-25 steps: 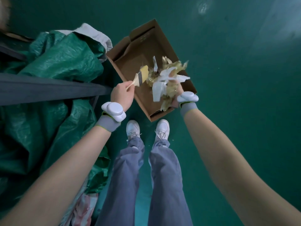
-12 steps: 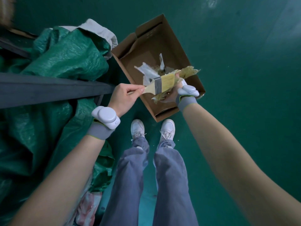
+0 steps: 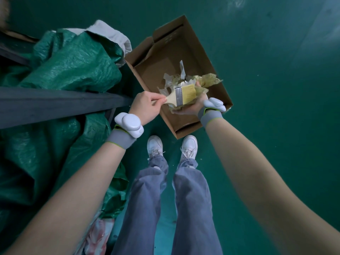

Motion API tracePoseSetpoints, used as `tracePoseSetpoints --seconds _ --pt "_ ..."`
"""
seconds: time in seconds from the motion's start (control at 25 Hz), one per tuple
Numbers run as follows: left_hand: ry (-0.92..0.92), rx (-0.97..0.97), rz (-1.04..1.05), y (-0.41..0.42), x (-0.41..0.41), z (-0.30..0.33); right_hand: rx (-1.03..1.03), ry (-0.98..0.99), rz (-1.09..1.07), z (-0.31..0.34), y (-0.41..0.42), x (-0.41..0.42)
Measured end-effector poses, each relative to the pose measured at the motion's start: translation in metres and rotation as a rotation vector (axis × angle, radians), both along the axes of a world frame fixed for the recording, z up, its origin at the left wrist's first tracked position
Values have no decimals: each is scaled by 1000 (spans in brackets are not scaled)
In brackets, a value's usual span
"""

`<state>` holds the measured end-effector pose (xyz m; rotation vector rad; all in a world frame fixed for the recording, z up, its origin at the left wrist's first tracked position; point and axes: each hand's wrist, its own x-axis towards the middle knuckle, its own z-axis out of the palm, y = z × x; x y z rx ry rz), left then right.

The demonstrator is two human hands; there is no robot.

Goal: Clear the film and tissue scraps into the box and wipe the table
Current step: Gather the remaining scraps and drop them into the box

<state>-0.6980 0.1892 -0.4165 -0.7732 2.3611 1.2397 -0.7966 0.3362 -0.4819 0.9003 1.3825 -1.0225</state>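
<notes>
head view, looking straight down: nearest, at 6 o'clock, two legs in blue-grey trousers (image 3: pixel 165 208) end in white shoes (image 3: pixel 189 146) on a green floor (image 3: pixel 276 107). both bare forearms reach up from the bottom corners, each wrist wrapped in a grey band carrying a white device (image 3: pixel 129 124).

left hand (image 3: pixel 147 105), just left of centre, is closed around the wooden handle of a flat paintbrush (image 3: pixel 181 96), pinching it between thumb and fingers. its pale bristles point toward 3 o'clock and lie across the scraps (image 3: pixel 206 81).

right hand (image 3: pixel 189 109), just right of centre, is cupped palm up beneath a crumpled wad of yellowish film and white tissue, fingers curled loosely round the scraps. both the hand and the wad are over the near end of an open brown cardboard box (image 3: pixel 156 69), which sits on the floor toward 12 o'clock, just beyond the shoes. more white tissue shows beyond the wad; whether it rests on the box bottom i cannot tell.

at 9 o'clock a dark table edge (image 3: pixel 55 105) runs across, with green tarpaulin (image 3: pixel 73 67) bunched around it and pale cloth (image 3: pixel 110 34) at its far end.
</notes>
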Motion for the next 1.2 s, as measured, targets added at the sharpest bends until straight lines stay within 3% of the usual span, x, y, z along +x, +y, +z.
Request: tracePoseSetpoints --seconds 0.12,0.2,0.28,0.32,0.44,0.6,0.92,1.2 --pt "-28 -50 -29 1 1 -10 -132 -66 -272 -7 -12 -1" --pt "-37 -76 -33 3 -3 -15 -89 -169 -378 -3 -9 -2" --pt "-41 -107 -52 7 -10 -18 -21 -155 -288 -6 -10 -3" --pt "-52 -116 -54 9 -14 -20 -125 -287 -509 -33 -5 -5" --pt "-97 -169 -82 12 -25 -30 -135 -291 -584 -86 11 -9" --pt "-152 -218 -134 14 -30 -41 -115 -178 -482 -35 6 -8" --pt "-158 -229 47 8 -22 -39 -117 -189 -614 -40 17 -8" --pt "-191 -235 93 10 -5 -25 -27 -110 -498 -25 24 2"
